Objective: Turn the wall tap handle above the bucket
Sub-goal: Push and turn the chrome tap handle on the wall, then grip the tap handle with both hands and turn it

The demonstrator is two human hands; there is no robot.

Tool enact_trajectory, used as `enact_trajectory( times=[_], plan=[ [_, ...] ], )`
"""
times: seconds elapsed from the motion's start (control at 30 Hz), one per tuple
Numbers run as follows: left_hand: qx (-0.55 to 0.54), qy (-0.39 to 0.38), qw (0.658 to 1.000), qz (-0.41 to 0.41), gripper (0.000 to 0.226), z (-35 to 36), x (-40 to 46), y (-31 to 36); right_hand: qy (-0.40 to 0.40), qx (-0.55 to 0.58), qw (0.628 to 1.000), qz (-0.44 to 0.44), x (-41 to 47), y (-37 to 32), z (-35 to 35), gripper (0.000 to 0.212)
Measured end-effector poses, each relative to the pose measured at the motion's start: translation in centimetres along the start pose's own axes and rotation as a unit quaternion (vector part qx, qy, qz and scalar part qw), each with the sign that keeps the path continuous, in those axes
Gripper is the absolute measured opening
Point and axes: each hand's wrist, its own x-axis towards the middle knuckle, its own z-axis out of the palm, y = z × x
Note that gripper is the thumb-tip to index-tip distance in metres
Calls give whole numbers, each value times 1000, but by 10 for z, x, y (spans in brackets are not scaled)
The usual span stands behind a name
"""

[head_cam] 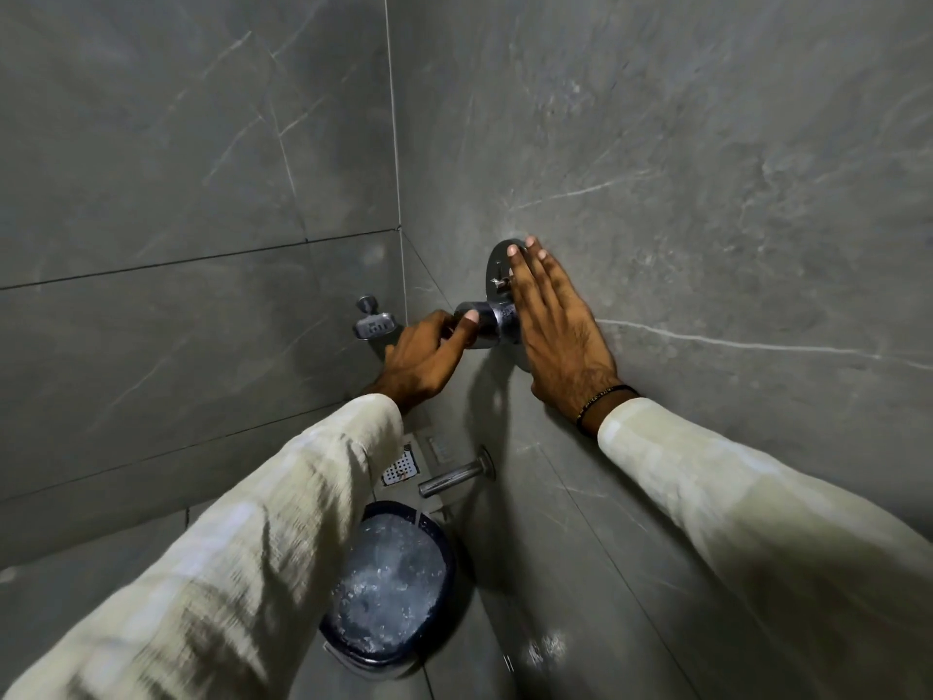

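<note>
A chrome tap handle (492, 320) sticks out from a round chrome plate (497, 260) on the grey tiled wall at the right. My left hand (424, 358) wraps its fingers and thumb around the outer end of that handle. My right hand (560, 320) lies flat against the wall and plate beside the handle, fingers spread and holding nothing. Below them a chrome spout (452, 478) juts from the wall. Under the spout stands a dark blue bucket (434, 530) with frothy water in it.
A chrome soap dish (372, 323) hangs on the left wall near the corner. A white floor drain grate (401, 467) lies in the corner behind the bucket. Grey tile walls close in on the left and right.
</note>
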Motion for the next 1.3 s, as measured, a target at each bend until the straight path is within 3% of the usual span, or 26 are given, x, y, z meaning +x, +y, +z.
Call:
enact_trajectory(
  times=[0.17, 0.3, 0.47, 0.73, 0.97, 1.17, 1.3],
  plan=[
    [9, 79, 989, 127, 47, -2, 8, 27, 4, -4, 1000, -2, -1, 2, -2, 96],
    [31, 74, 982, 174, 35, -1, 16, 44, -6, -9, 1000, 2, -1, 2, -4, 97],
    [33, 108, 978, 176, 24, 0, 20, 50, -7, -9, 1000, -4, -2, 5, -7, 98],
    [-32, 98, 991, 84, 21, -9, 30, 69, -6, -24, 1000, 2, -4, 6, -9, 95],
    [13, 122, 984, 132, 12, -5, 28, 68, -4, -22, 1000, 4, -4, 5, -8, 98],
    [120, 143, 948, 256, 24, 2, 23, 54, -3, -11, 1000, -2, -1, 2, -5, 94],
    [236, 167, 883, 369, 27, 6, 23, 39, 1, -26, 1000, -5, -2, 0, -3, 92]
  ],
)
